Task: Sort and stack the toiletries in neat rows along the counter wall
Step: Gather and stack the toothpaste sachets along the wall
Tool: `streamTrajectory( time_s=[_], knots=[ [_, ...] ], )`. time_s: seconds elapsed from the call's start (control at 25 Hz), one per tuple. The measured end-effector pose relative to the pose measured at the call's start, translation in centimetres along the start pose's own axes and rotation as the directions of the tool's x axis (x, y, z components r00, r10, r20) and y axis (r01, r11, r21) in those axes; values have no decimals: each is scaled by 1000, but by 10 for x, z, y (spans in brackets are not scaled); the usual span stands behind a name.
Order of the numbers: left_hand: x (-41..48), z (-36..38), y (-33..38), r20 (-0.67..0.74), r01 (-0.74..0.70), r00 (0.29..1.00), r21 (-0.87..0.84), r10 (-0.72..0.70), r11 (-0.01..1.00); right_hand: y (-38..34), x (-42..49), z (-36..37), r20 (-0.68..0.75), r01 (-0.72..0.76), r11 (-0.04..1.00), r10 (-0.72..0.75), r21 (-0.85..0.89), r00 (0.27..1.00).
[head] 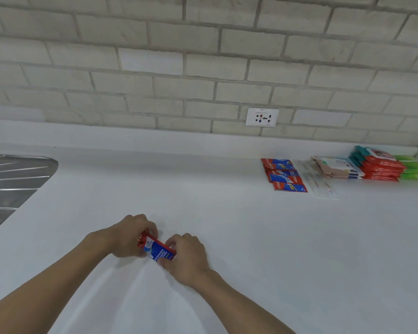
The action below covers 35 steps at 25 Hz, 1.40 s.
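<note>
Two grips are working on one red-and-blue toothpaste box (157, 249): the left grip (130, 235) is curling its fingers round the red end and the right grip (187, 257) is pinching the blue end. The box is lying slanted, low over the white surface (251, 237) near its front edge and well apart from the brick wall (203, 68); whether it is touching the surface I cannot tell. Its likely place is the row of matching toothpaste boxes (284, 174), which is running out from the wall on the right, just beside some clear packets (321, 183), beige packs (336, 167), a red-and-teal stack of wipes (379, 165) and green packs (413, 168). To do this step well, the person should probably be squaring the box between both grips first, then turning it so its long side is matching the others, printed face up. It seems best to be setting it down at the near end of that row, ends flush and sides touching, and letting go gently so nothing beside it is getting nudged.
</note>
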<state>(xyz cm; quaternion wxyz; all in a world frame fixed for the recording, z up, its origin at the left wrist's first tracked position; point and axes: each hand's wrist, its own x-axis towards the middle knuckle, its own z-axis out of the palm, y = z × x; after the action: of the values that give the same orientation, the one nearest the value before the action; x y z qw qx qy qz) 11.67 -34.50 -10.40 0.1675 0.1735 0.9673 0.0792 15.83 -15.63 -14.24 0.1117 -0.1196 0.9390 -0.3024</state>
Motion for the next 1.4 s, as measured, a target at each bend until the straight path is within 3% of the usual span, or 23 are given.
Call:
streamTrajectory(
  time_s=[0.36,0.64,1.16,1.4],
  knots=[
    [5,-6,14,29,28,999,81,-30,996,20,1,-20,2,-75,941,78,331,997],
    [20,-15,32,9,-93,995,-244,98,965,47,-2,-59,-17,-202,811,253,549,967],
    [112,-34,117,-11,-143,989,-384,151,912,130,22,-145,-53,-250,808,327,534,944],
    [172,-45,163,-101,-143,989,-492,107,859,193,38,-198,-138,-291,762,443,578,886]
  ],
)
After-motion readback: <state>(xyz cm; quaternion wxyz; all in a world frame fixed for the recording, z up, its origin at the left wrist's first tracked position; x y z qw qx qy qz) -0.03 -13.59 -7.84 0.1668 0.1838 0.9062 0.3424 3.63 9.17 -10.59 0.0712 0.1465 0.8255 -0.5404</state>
